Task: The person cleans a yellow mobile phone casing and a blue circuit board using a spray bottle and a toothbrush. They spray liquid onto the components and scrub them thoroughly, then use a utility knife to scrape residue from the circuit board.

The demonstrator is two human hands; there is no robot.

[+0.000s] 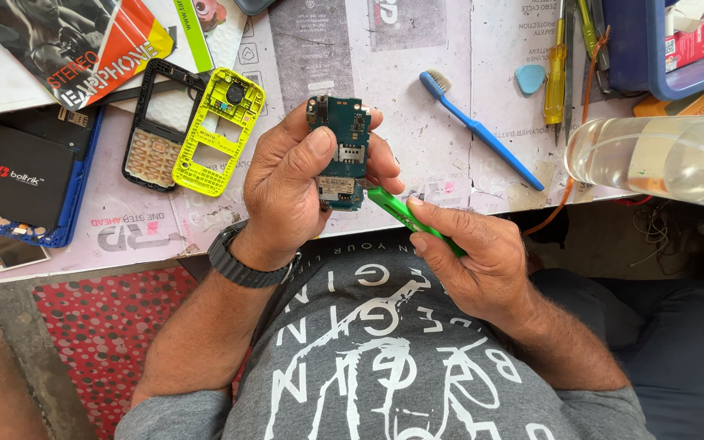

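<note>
We are holding a small blue-green circuit board [340, 155] upright in our left hand [287, 191], its fingers [303, 159] pinching the board's edges, thumb lying over its face, above the table [442, 155]. Our right hand [478, 257] is gripping a green-handled tool [401, 213], its fingers pressed together around the handle, the tip pointing at the board's lower edge just below our left thumb. By our judgement we are working on the bare board; the next move is calling for a steady, light touch there. A yellow phone frame [215, 134] is lying left of our left fingers, a blue toothbrush [482, 130] right of them
</note>
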